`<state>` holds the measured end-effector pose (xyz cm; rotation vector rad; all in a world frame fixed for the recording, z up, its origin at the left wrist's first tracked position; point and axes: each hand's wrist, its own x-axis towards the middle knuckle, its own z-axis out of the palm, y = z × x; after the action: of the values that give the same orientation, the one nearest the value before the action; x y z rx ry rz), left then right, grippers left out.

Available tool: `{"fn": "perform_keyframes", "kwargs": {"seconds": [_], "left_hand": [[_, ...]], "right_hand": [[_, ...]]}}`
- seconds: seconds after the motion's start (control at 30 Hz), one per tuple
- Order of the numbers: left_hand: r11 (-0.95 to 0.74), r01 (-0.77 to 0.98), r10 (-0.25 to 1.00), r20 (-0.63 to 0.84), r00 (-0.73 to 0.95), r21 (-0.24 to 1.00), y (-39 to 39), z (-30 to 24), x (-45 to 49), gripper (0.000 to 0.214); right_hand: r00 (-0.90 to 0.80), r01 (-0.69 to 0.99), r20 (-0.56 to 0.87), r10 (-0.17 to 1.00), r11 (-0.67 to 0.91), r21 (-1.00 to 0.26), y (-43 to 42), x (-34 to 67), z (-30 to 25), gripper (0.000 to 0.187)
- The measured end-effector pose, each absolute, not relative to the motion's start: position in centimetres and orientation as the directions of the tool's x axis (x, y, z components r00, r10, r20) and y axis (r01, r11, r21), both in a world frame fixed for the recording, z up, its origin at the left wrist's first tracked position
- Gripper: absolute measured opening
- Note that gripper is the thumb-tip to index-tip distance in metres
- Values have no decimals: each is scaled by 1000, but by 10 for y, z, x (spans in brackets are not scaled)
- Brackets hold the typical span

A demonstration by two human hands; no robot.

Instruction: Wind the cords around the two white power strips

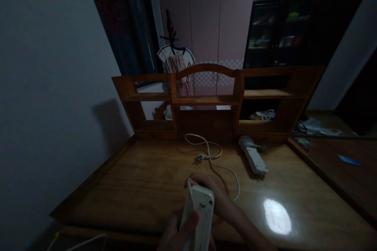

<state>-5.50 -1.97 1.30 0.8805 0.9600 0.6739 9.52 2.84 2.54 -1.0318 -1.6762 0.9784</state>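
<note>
A white power strip (pixel 204 212) is held up above the front of the desk, its long body pointing away from me. My left hand (pixel 176 236) is closed around its near part, thumb lying on the upper face. At the far end, my right hand (pixel 219 198) reaches across from the right, with its fingers closed on the white cord (pixel 191 190) where it bends over the strip's end. The rest of that cord loops over the desktop, and its plug (pixel 200 158) lies behind my hands. A second white power strip (pixel 255 160), its cord wound around the far end, lies to the right.
The wooden desk (pixel 141 176) has a raised shelf unit (pixel 206 100) along its back and a wall (pixel 59 86) on the left. A bright reflection sits on the right of the desktop. Farther off are a pink wardrobe (pixel 204 27) and hanging clothes (pixel 176 60).
</note>
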Motion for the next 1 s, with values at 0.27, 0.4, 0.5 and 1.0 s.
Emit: {"fn": "perform_keyframes", "kwargs": {"seconds": [0.27,0.4,0.5,1.0], "left_hand": [[446,-93,775,-332,537,890,-12,4,-64,68],[482,-78,763,-374,527,873,-10,4,-66,62],[495,-95,795,-407,450,864,-6,1,-70,66],[257,113,958,-269,104,960,29,0,-85,62]], "right_hand": [[-293,175,286,912,345,-922,21,100,23,9],[-278,255,266,923,338,-906,27,100,9,13],[-267,332,232,935,315,-889,27,102,1,17],[-243,847,153,958,287,-448,7,109,-5,20]]}}
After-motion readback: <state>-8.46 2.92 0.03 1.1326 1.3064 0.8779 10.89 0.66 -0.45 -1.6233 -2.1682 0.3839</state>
